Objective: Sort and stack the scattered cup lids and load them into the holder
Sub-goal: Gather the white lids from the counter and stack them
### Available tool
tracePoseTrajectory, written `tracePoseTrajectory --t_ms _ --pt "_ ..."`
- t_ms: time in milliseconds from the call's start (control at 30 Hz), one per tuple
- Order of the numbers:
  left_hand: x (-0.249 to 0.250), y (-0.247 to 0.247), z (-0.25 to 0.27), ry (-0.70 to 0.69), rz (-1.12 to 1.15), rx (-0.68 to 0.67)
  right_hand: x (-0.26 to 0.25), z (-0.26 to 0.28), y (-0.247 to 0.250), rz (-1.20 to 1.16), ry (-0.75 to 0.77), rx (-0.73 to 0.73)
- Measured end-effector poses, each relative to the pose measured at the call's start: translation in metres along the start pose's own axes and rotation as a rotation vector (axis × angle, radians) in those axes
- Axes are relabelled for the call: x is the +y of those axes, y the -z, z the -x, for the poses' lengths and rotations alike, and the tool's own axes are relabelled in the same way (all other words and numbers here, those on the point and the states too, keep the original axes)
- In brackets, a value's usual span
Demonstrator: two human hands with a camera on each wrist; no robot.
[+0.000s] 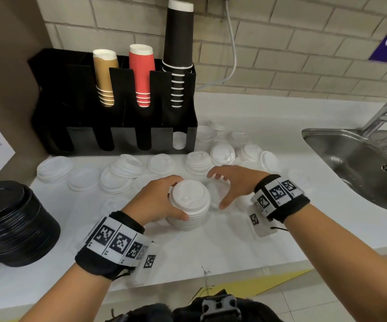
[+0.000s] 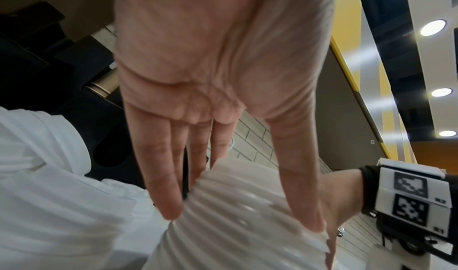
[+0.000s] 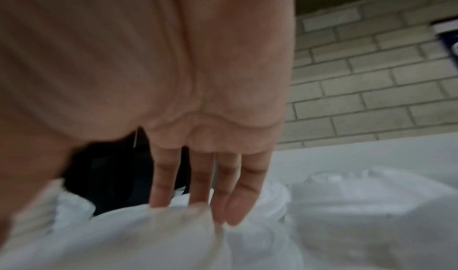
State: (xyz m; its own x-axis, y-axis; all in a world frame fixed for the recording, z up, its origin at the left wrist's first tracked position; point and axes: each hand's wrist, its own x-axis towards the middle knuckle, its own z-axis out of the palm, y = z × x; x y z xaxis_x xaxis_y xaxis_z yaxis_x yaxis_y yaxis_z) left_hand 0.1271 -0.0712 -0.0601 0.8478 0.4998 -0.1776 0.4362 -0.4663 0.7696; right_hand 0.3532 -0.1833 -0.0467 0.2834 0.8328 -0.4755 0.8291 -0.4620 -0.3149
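My left hand [image 1: 176, 201] grips a tall stack of white lids [image 1: 191, 205] standing on the white counter [image 1: 211, 247], thumb in front and fingers behind; the left wrist view shows the ribbed stack [image 2: 235, 235] between them. Just right of the stack, my right hand [image 1: 217, 191] arches over a single white lid [image 1: 213, 198]. In the blurred right wrist view its fingertips [image 3: 233, 205] touch that lid [image 3: 148, 235] with fingers fairly straight. Several loose white lids [image 1: 123, 173] lie scattered toward the black holder [image 1: 118, 135], whose front right slot holds white lids [image 1: 178, 140].
Tan, red and black paper cups [image 1: 141, 75] stand stacked in the holder's back slots. A tall stack of black lids [image 1: 13, 221] sits at the counter's left edge. More white lids [image 1: 222, 154] lie right of the holder. A steel sink [image 1: 362, 163] with a tap [image 1: 383, 117] is at the right.
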Motion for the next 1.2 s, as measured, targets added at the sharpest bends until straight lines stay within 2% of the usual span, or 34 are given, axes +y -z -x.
tracePoseTrajectory --t_ms 133,200,300,367,500,567,767,900,967,1033,1100,1200 --pt "0.001 0.000 0.000 0.005 -0.005 0.003 0.005 -0.009 0.013 0.171 -0.089 0.059" --pt "0.001 -0.001 -0.001 0.006 -0.006 0.001 0.007 -0.014 0.019 0.218 -0.118 -0.024" --pt "0.001 0.000 -0.001 0.009 -0.003 -0.002 0.008 -0.018 0.025 0.134 -0.107 -0.141" --pt "0.000 0.000 -0.001 0.008 0.002 -0.006 0.009 -0.019 0.030 0.099 -0.114 -0.089" --pt "-0.001 -0.001 -0.002 0.002 -0.005 -0.009 0.009 -0.028 0.029 0.172 -0.200 0.077" --pt "-0.001 -0.002 -0.003 -0.003 -0.006 -0.010 0.004 -0.037 0.022 0.238 -0.248 0.057" --pt "-0.003 -0.002 -0.005 -0.015 -0.003 0.001 -0.012 -0.057 0.001 0.375 -0.243 0.056" --pt "-0.003 -0.003 -0.005 -0.015 -0.002 -0.004 -0.014 -0.051 0.012 0.168 -0.202 0.085" --pt "-0.004 -0.002 -0.005 -0.010 -0.004 -0.005 -0.011 -0.041 0.020 -0.007 -0.154 0.174" --pt "-0.005 -0.002 -0.005 -0.008 -0.001 -0.007 -0.009 -0.030 0.026 -0.205 -0.040 0.303" --pt "-0.005 -0.002 -0.004 -0.011 0.002 -0.010 -0.012 -0.017 0.027 -0.429 0.092 0.368" --pt "-0.005 -0.003 -0.004 -0.002 0.008 -0.002 -0.022 0.003 0.025 -0.625 0.225 0.310"
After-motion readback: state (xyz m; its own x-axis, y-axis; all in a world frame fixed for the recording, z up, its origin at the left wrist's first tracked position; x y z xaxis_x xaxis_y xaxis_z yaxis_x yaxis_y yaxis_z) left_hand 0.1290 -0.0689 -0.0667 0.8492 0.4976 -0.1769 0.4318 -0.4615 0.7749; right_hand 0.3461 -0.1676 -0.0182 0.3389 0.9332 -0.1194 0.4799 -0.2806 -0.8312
